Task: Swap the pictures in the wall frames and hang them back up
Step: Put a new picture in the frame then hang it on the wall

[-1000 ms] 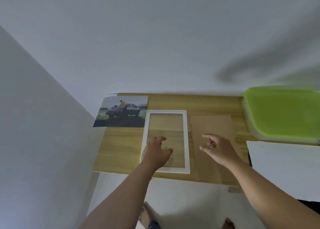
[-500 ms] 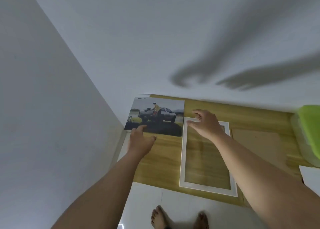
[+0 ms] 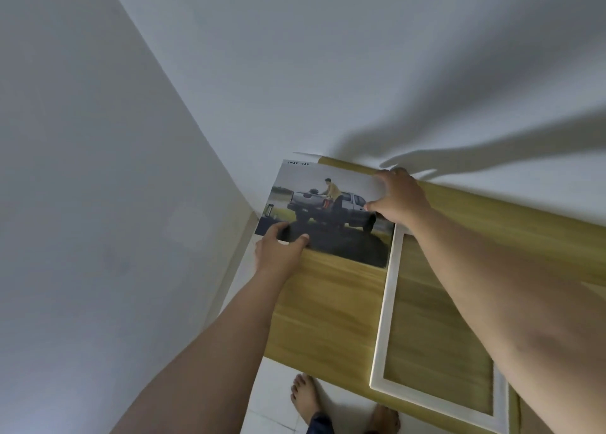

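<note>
A pale wooden table stands in the corner of a white-walled room, its far edge against the back wall and its left end close to the side wall. White floor tiles show below the table's near edge, and two bare feet stand there, toes pointing toward the table.

Nearest on the table lies the white picture frame, flat and empty, with the wood grain showing through its opening. Its near corner reaches the table's front edge, and its long side runs away from the viewer toward the back wall. The right forearm crosses above the frame's upper part.

Just beyond and to the left of the frame is the picture, a print of a grey pickup truck on grass with a figure in a yellow top leaning over the bed, and small lettering along its top margin. Its lower right corner meets the frame's far left corner. The print sits at the table's far left corner and overhangs the left end.

The left hand pinches the print's lower left edge, thumb on top of the dark lower band and the fingers curled beneath it. The right hand grips the print's right edge, thumb lying on the printed face near the truck's cab and the other fingers hidden behind the sheet. Both hands are closed on the paper. Whether the print lies flat or is slightly raised off the wood cannot be told.

Shadows of both arms fall long across the back wall, to the right of the print.
</note>
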